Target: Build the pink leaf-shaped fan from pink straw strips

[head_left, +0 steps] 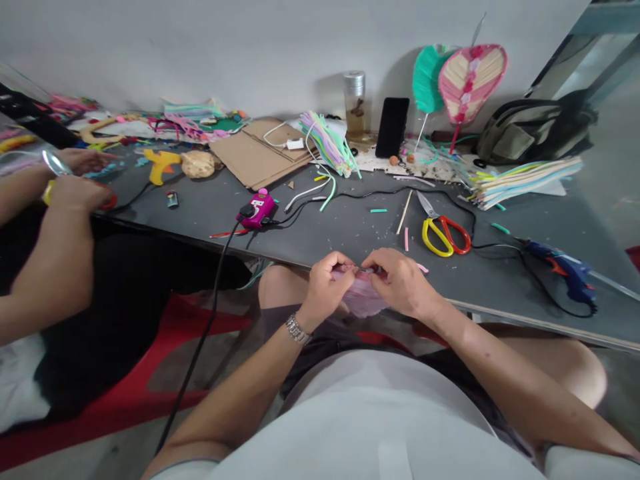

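A thin, sheer pink piece of material (366, 300) hangs between my two hands at the table's front edge. My left hand (330, 283), with a metal watch on the wrist, pinches its upper left side. On the other side my right hand (400, 280) pinches the top with thumb and fingers. The fingertips nearly meet, and they hide the gathered upper edge. Beyond my right hand lie scissors (445, 233) with one yellow and one red handle. Short pink strips (407, 239) and a thin wooden stick (404, 212) rest close by.
A blue glue gun (563, 270) lies at the right, its cable crossing the table. A magenta power socket (257, 208) stands left of centre. Behind are cardboard (250, 157), pipe cleaner bundles (330, 147), a phone (392, 127) and a bottle (355, 103). At left, a co-worker's hands (80, 190) hold scissors.
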{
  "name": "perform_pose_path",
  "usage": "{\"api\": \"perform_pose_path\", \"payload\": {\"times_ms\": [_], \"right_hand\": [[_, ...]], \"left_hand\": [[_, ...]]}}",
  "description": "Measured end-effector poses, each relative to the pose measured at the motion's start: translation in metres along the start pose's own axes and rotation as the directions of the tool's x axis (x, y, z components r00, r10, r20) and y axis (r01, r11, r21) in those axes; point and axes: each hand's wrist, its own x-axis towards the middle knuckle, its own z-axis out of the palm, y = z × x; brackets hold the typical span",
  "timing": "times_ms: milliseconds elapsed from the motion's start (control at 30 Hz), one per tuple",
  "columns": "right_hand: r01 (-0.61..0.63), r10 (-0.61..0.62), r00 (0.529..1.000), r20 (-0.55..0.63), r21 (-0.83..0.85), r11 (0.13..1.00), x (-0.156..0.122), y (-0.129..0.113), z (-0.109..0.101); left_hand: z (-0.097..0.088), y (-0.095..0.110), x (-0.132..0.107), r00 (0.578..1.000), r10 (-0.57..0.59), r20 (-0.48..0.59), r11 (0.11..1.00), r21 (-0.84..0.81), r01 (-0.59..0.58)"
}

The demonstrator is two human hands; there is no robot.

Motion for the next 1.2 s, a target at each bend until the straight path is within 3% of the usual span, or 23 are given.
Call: {"api": "perform_pose_path", "payload": {"times_ms": [767,1033,1200], "right_hand": [[-0.163,0.161,0.986,0.037,0.043,0.986,0.000,0.008,-0.010],[-0.199,0.194,0.978,0.077,0.059,0.978,0.002,0.006,-0.011],[-0.209,0.204,0.977,0.065,0.080,0.975,0.001,0.005,-0.010]], "left_hand": [[-0.005,-0.008,0.005,0.998,-0.003,0.065,0.998,-0.063,0.007],[-0.007,-0.012,0.011,0.989,-0.085,0.122,0.983,-0.151,0.103],[-0.005,-0.012,0.011,0.994,-0.021,0.106,0.994,-0.104,0.032]]}}
